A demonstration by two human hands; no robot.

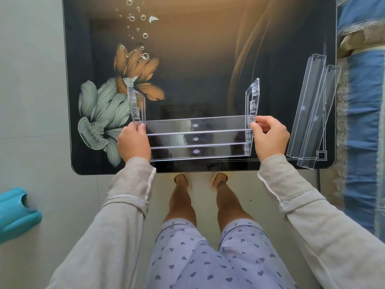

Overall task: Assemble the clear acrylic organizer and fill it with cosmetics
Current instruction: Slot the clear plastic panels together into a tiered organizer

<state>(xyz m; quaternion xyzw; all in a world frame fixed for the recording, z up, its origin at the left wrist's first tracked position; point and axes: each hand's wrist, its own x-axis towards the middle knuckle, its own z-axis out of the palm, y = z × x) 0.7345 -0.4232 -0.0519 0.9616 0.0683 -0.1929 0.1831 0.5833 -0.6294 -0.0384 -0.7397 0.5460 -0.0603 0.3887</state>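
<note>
left hand (134, 142), right hand (270, 138) grip organizer (195, 138) | floral black table (187, 59) | grey floor (31, 80)

Organizer (198, 138): clear glossy acrylic, smooth. Two loose trays (312, 113): same clear plastic. Worktop (208, 59): dark, glossy, reflective, printed flowers. Sleeves (129, 195): matt grey cloth.

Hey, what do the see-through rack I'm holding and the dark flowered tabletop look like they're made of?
The rack looks like clear, glossy rigid plastic, likely acrylic: the table shows through it and its edges catch bright highlights. The tabletop looks like glossy printed glass, since it mirrors the room; a lacquered board is possible.
</note>
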